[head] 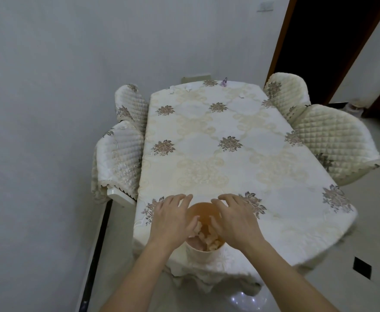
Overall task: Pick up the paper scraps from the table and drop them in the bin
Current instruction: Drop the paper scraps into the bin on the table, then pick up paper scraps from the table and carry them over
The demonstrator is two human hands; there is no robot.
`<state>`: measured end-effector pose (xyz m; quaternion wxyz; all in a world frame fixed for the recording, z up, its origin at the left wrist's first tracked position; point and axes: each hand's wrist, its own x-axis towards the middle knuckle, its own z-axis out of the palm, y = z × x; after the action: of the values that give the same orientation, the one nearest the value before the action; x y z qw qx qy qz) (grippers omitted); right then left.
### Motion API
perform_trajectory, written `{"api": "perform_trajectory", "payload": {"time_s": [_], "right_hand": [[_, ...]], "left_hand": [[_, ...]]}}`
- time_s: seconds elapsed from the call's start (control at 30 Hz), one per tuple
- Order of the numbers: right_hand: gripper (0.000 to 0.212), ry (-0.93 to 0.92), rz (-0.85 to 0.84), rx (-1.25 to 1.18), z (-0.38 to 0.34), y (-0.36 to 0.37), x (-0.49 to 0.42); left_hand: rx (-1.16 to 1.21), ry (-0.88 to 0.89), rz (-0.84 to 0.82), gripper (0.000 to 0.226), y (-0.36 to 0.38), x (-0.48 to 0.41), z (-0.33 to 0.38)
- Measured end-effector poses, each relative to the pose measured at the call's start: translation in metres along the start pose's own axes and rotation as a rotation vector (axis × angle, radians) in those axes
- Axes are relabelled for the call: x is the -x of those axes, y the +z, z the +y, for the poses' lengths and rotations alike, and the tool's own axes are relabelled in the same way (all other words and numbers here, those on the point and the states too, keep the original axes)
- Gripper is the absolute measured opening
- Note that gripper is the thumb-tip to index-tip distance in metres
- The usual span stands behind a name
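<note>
A small round peach-coloured bin (203,213) stands at the near end of the table (229,167), with crumpled paper scraps (209,238) lying inside it. My left hand (173,219) hovers over the bin's left rim with fingers spread and loose. Over the right rim is my right hand (236,218), also spread, thumb dipping toward the opening. Neither hand holds anything. The hands hide part of the bin's rim on both sides.
The table wears a cream floral cloth (274,199). Quilted chair covers stand at the left (119,154) and the right (333,140). A small purple object (224,82) lies at the far edge. A dark doorway (319,41) is beyond, and tiled floor (364,255) to the right.
</note>
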<state>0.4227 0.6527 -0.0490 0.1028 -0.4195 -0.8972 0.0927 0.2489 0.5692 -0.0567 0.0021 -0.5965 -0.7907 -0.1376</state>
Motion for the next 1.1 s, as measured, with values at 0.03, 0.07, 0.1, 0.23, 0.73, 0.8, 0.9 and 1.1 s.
{"api": "perform_trajectory", "payload": {"time_s": [0.03, 0.07, 0.1, 0.23, 0.73, 0.8, 0.9, 1.1], "right_hand": [[0.043, -0.005, -0.001, -0.004, -0.001, -0.001, -0.002], [0.044, -0.009, 0.002, -0.005, -0.001, -0.004, -0.005], [0.045, -0.014, 0.009, -0.003, -0.001, -0.007, -0.009], [0.048, -0.020, 0.064, 0.007, -0.001, -0.026, -0.028], [0.047, 0.174, 0.314, 0.091, 0.033, -0.110, -0.036], [0.047, 0.248, 0.328, 0.110, 0.040, -0.113, -0.021], [0.046, 0.379, 0.363, 0.112, 0.055, -0.114, 0.012], [0.045, 0.670, 0.387, 0.157, 0.078, -0.115, 0.102]], "left_hand": [[0.004, -0.004, 0.006, 0.057, -0.002, -0.001, 0.000], [0.009, -0.004, 0.015, 0.057, -0.004, -0.003, 0.001], [0.013, -0.002, 0.024, 0.057, -0.007, -0.006, 0.001], [-0.007, 0.020, 0.063, 0.058, -0.025, -0.028, 0.002], [0.035, 0.279, 0.142, 0.054, -0.069, -0.106, 0.053], [0.056, 0.347, 0.129, 0.053, -0.068, -0.109, 0.067], [0.095, 0.448, 0.088, 0.053, -0.059, -0.110, 0.090], [0.178, 0.632, 0.010, 0.054, -0.041, -0.103, 0.148]]}}
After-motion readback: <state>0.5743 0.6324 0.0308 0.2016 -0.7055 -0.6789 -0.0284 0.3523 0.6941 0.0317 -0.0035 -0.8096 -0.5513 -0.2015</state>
